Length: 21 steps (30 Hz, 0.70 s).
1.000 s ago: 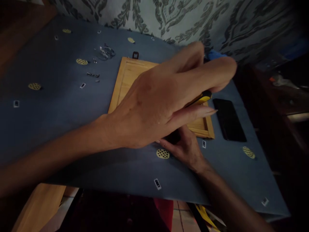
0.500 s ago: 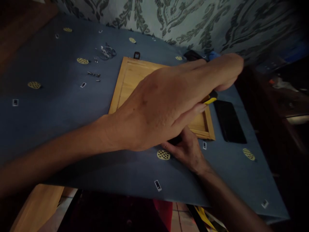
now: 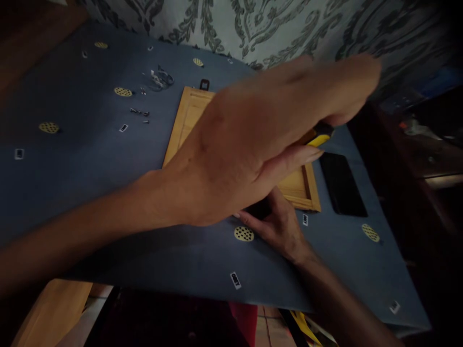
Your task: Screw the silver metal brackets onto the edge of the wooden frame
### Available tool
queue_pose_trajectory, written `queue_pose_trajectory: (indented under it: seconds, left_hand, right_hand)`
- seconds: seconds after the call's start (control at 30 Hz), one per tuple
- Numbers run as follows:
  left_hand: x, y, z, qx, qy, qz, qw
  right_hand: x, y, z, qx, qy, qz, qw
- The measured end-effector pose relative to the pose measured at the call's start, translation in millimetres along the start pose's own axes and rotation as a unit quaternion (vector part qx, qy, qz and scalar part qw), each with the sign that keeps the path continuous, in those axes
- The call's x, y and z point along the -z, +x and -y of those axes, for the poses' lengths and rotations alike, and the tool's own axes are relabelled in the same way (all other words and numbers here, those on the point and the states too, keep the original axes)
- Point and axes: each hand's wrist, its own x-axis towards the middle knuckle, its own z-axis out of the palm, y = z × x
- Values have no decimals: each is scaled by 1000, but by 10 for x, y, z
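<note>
My left hand stretches over a light wooden framed panel and covers much of it. Its fingers are curled around a yellow-and-black tool handle; only the handle's end shows, and the rest of the tool is hidden. Beneath it, my right hand is at the panel's near edge, thumb out to the left and fingers partly covered. Something dark lies between that thumb and fingers, too shaded to make out. A small brown metal bracket sticks out from the panel's far edge.
Several screws and a clear crumpled packet lie to the left on the blue patterned tablecloth. Right of the panel rests a black phone. A patterned curtain or wall rises behind the table.
My left hand has shifted up and a little to the right with the tool handle, showing more of its yellow part. The right hand has stayed almost still.
</note>
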Motion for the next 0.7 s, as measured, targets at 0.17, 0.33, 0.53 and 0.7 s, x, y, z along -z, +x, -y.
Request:
queue_pose_trajectory:
  seconds: [0.17,0.33,0.53,0.7]
  left_hand:
    - [98,51,-7,49,-8,-41,998]
    - [25,29,17,-10,32,-15,999]
    - [-2,26,17,-7,25,22,999]
    - [-6,48,19,2,16,21,1000]
  right_hand:
    - [-8,0,8,-9,17,-1,1000]
    - [9,-7,-6,-6,19,2,1000]
    - [19,0,-1,-9,14,12,1000]
    - [24,-4,5,-18,20,16,1000]
